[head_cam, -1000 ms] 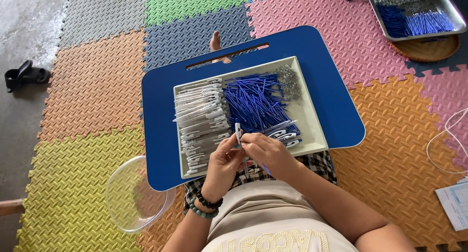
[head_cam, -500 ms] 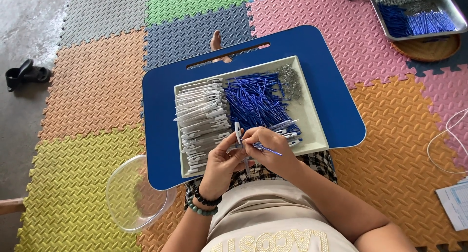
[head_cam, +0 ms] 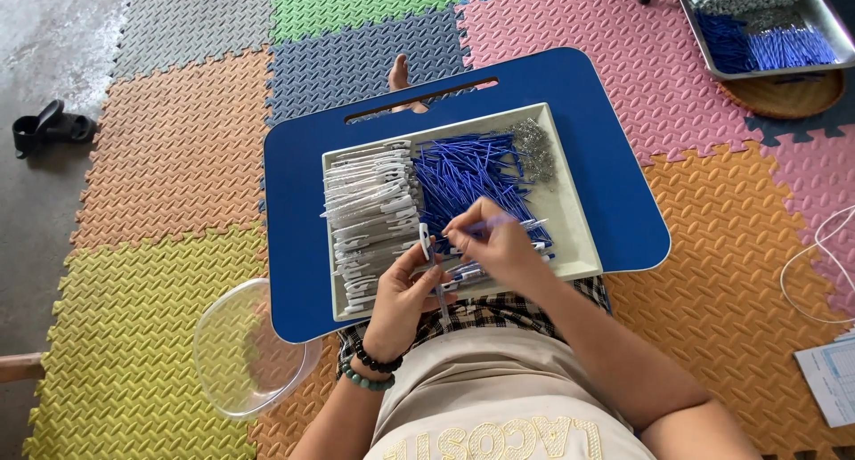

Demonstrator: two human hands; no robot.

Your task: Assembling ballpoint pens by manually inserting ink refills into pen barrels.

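Note:
A blue lap board [head_cam: 614,193] carries a shallow cream tray [head_cam: 570,219]. Inside the tray lie a stack of white pen barrels [head_cam: 370,206], a heap of thin blue refills [head_cam: 463,170] and a small pile of metal springs [head_cam: 533,148]. My left hand [head_cam: 401,300] grips one upright white pen barrel [head_cam: 425,237] at the tray's near edge. My right hand [head_cam: 494,246] pinches a blue refill [head_cam: 485,224], its tip pointing at the barrel's top. Beaded bracelets circle my left wrist.
A clear plastic bowl [head_cam: 245,353] sits on the foam mat at my left. A metal tray of more refills and barrels [head_cam: 757,32] lies at the far right on a woven stand. Black sandals [head_cam: 49,126] rest at the left edge. Paper [head_cam: 833,380] and a white cable lie at the right.
My right hand has lifted a blue refill from the pile and turned it toward the barrel held in my left hand. The left hand has stayed nearly in place.

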